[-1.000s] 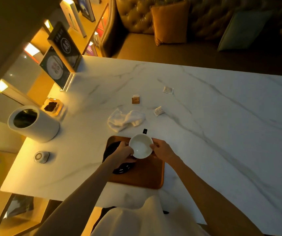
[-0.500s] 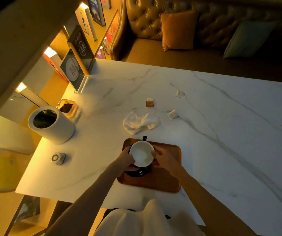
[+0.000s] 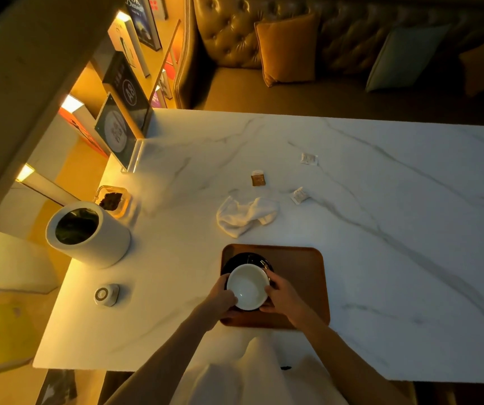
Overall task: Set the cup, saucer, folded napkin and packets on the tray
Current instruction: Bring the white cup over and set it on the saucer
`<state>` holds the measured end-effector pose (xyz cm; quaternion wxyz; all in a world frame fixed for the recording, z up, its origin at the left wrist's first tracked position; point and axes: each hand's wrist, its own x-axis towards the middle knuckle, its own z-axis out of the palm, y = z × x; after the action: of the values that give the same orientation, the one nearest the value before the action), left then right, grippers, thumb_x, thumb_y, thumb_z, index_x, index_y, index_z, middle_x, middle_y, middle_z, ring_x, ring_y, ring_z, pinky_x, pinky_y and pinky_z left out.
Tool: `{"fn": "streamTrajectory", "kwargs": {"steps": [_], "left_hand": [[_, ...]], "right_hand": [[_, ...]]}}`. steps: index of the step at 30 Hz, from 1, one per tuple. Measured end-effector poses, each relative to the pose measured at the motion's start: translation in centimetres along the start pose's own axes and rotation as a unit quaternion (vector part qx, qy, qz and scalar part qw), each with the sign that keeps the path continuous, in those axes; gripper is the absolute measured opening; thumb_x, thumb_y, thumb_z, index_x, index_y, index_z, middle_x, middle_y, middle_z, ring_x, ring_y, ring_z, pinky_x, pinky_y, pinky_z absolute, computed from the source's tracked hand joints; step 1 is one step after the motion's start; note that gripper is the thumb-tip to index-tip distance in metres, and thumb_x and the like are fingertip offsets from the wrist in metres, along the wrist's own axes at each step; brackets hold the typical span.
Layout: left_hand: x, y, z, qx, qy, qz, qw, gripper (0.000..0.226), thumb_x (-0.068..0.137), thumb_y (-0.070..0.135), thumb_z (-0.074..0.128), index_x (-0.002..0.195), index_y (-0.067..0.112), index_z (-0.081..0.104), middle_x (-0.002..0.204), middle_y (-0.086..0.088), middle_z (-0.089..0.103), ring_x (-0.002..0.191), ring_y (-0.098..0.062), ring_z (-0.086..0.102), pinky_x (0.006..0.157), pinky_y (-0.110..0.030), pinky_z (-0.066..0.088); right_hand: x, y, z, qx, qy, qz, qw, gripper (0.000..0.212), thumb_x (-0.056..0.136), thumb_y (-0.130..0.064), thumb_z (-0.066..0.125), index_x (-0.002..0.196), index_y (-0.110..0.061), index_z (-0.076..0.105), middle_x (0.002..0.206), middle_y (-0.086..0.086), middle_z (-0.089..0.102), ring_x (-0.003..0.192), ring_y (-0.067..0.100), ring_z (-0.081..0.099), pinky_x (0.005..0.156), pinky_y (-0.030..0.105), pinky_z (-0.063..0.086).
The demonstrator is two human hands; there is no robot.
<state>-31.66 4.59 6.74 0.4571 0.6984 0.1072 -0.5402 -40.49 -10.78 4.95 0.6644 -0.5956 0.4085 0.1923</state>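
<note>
A white cup [image 3: 247, 286] stands on a black saucer [image 3: 242, 259] at the left end of the brown wooden tray [image 3: 299, 267]. My left hand [image 3: 224, 296] grips the cup's left side and my right hand [image 3: 278, 296] grips its right side. A crumpled white napkin [image 3: 246, 215] lies on the marble just beyond the tray. Farther out lie three packets: a brown packet [image 3: 257, 178], a white packet [image 3: 300, 195] and another white packet [image 3: 308, 158].
A white cylindrical bin [image 3: 89, 233] stands at the table's left, with a small glass dish [image 3: 113, 200] behind it and a small round device [image 3: 106, 294] in front. Upright sign stands [image 3: 118, 130] sit at the far left corner. A sofa with cushions lies beyond the table.
The cup has come down onto the saucer and both hands stay round it. The view has shifted, so the tray sits more toward the centre of the frame.
</note>
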Motion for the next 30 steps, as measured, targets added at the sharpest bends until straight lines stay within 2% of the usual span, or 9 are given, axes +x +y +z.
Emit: {"fn": "streamTrajectory", "kwargs": {"steps": [3, 7, 14, 18, 23, 26, 30], "left_hand": [[0.7, -0.2, -0.1, -0.005, -0.006, 0.001, 1.0, 0.067, 0.084, -0.008, 0.048, 0.142, 0.021, 0.034, 0.129, -0.01, 0.042, 0.12, -0.033, 0.045, 0.091, -0.051, 0.057], [1.2, -0.2, -0.2, -0.001, -0.008, 0.005, 1.0, 0.068, 0.083, -0.008, 0.048, 0.142, 0.021, 0.034, 0.128, -0.009, 0.042, 0.118, -0.031, 0.045, 0.082, -0.043, 0.059], [2.2, -0.7, -0.3, -0.006, -0.028, -0.004, 1.0, 0.065, 0.084, -0.006, 0.045, 0.143, 0.019, 0.032, 0.128, -0.011, 0.043, 0.12, -0.034, 0.047, 0.089, -0.051, 0.057], [2.5, -0.8, -0.2, 0.009, -0.01, -0.011, 1.0, 0.065, 0.085, -0.006, 0.045, 0.143, 0.018, 0.032, 0.129, -0.011, 0.042, 0.121, -0.034, 0.047, 0.091, -0.053, 0.056], [2.5, -0.7, -0.1, 0.024, -0.009, 0.004, 1.0, 0.064, 0.084, -0.007, 0.043, 0.142, 0.016, 0.033, 0.132, -0.013, 0.043, 0.122, -0.033, 0.046, 0.093, -0.054, 0.055], [2.6, -0.7, 0.0, 0.029, -0.009, 0.017, 0.999, 0.064, 0.083, -0.007, 0.044, 0.141, 0.015, 0.034, 0.133, -0.014, 0.043, 0.123, -0.033, 0.045, 0.098, -0.055, 0.051], [2.9, -0.5, 0.0, 0.034, -0.009, 0.008, 0.999, 0.064, 0.083, -0.006, 0.045, 0.141, 0.018, 0.033, 0.129, -0.009, 0.044, 0.122, -0.032, 0.045, 0.097, -0.055, 0.052]], "right_hand": [[0.7, 0.4, 0.5, -0.005, 0.024, 0.002, 1.0, 0.05, 0.098, -0.006, 0.043, 0.142, -0.03, 0.039, 0.14, 0.009, 0.035, 0.127, 0.035, 0.041, 0.083, 0.047, 0.059], [1.1, 0.4, 1.0, -0.02, 0.04, -0.013, 0.999, 0.051, 0.097, -0.004, 0.043, 0.141, -0.029, 0.041, 0.14, 0.009, 0.038, 0.123, 0.031, 0.042, 0.084, 0.048, 0.058], [1.5, 0.2, 1.0, -0.044, 0.045, 0.003, 0.998, 0.051, 0.098, -0.007, 0.042, 0.143, -0.029, 0.038, 0.142, 0.009, 0.04, 0.128, 0.032, 0.041, 0.09, 0.051, 0.055], [1.8, 0.3, 0.8, -0.046, 0.033, 0.015, 0.998, 0.052, 0.098, -0.008, 0.042, 0.145, -0.031, 0.036, 0.143, 0.008, 0.038, 0.128, 0.032, 0.041, 0.09, 0.05, 0.055], [2.2, 0.5, 0.7, -0.041, 0.031, 0.006, 0.999, 0.051, 0.099, -0.01, 0.041, 0.145, -0.03, 0.036, 0.144, 0.008, 0.038, 0.117, 0.023, 0.042, 0.087, 0.045, 0.057], [2.4, 0.6, 0.6, -0.039, 0.031, 0.005, 0.999, 0.051, 0.099, -0.01, 0.041, 0.145, -0.03, 0.036, 0.143, 0.008, 0.039, 0.116, 0.022, 0.042, 0.087, 0.045, 0.056], [2.5, 0.5, 0.5, -0.037, 0.031, 0.005, 0.999, 0.051, 0.099, -0.009, 0.04, 0.145, -0.03, 0.036, 0.144, 0.009, 0.038, 0.116, 0.022, 0.042, 0.087, 0.042, 0.057]]}}
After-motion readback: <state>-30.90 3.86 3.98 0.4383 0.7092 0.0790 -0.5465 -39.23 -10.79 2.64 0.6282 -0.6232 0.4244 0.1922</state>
